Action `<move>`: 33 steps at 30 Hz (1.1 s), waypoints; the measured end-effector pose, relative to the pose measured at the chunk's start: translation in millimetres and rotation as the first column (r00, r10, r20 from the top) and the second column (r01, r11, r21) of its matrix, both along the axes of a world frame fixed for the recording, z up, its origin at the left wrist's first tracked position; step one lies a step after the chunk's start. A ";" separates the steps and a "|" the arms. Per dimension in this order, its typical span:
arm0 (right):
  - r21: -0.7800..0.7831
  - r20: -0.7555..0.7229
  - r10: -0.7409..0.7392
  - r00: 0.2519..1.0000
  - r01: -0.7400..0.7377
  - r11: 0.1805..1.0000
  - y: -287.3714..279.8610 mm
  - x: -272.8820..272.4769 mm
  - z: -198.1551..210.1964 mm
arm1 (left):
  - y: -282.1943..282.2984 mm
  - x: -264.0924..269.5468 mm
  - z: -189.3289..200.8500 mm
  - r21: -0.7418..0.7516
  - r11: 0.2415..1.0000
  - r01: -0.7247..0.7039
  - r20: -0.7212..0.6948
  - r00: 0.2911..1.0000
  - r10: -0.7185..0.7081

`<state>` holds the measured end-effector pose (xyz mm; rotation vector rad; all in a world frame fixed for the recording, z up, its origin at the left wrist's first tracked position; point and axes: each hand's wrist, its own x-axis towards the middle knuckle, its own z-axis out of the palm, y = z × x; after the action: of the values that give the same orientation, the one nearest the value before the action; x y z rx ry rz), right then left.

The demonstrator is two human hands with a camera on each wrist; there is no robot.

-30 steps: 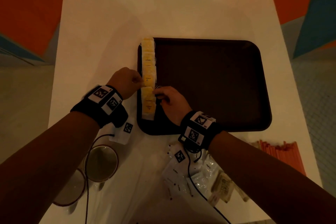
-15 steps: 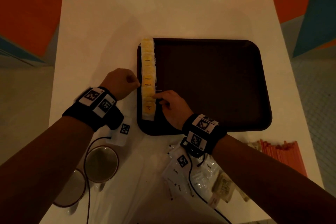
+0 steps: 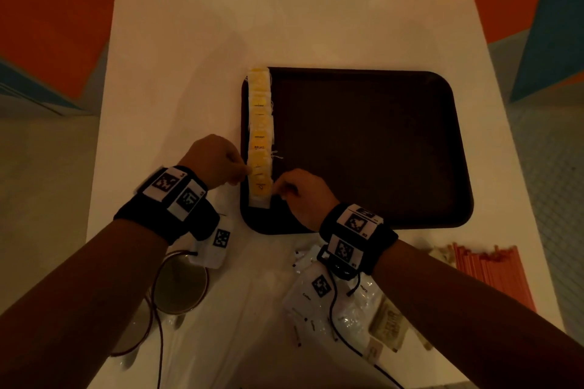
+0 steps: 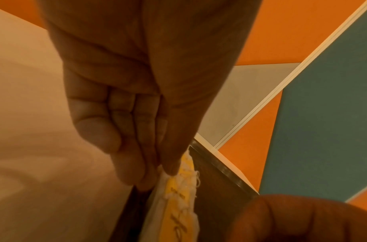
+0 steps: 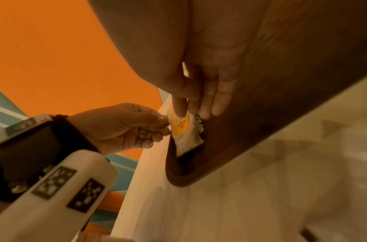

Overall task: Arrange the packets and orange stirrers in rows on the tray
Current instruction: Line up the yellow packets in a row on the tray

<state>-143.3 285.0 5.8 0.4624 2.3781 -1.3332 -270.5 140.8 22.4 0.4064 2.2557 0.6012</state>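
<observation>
A row of yellow packets runs along the left edge of the dark brown tray. My left hand is at the row's left side, and the left wrist view has thumb and fingers pinching a packet's white edge. My right hand is at the row's right side. Its thumb presses on the nearest yellow packet and its straight fingers touch the tray beside it. Orange stirrers lie on the table at the right. Loose clear and white packets lie near me.
The white table holds the tray at its middle. Two round glass-like dishes sit under my left forearm. Tan packets lie beside the clear pile. Cables run from both wrist bands.
Both hands have slid along the packet row toward me, to its nearest packets. The left hand, off the row half a second ago, is back on its edge.
</observation>
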 end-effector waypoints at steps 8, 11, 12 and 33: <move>-0.015 0.008 0.023 1.000 -0.023 1.000 -3.3 0.9 3.0 | 4.3 7.8 1.1 -0.032 0.998 -0.052 0.235 0.970 0.058; 0.023 -0.040 -0.097 0.995 0.098 0.995 3.7 -9.3 1.5 | 2.0 2.1 1.9 0.016 0.993 -0.114 0.177 0.978 0.110; -0.001 -0.049 -0.135 0.990 0.135 0.991 5.2 -13.7 1.0 | 0.8 -0.6 0.9 0.054 0.985 -0.163 0.141 0.978 0.154; -0.089 -0.060 -0.109 0.992 0.103 0.991 -1.0 -45.2 -6.4 | 2.8 -11.5 -12.9 0.326 0.892 -0.314 0.028 0.946 0.323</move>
<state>-188.6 284.0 -0.6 0.5354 2.3662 -1.5120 -282.0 143.6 9.5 0.2017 2.2679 1.1578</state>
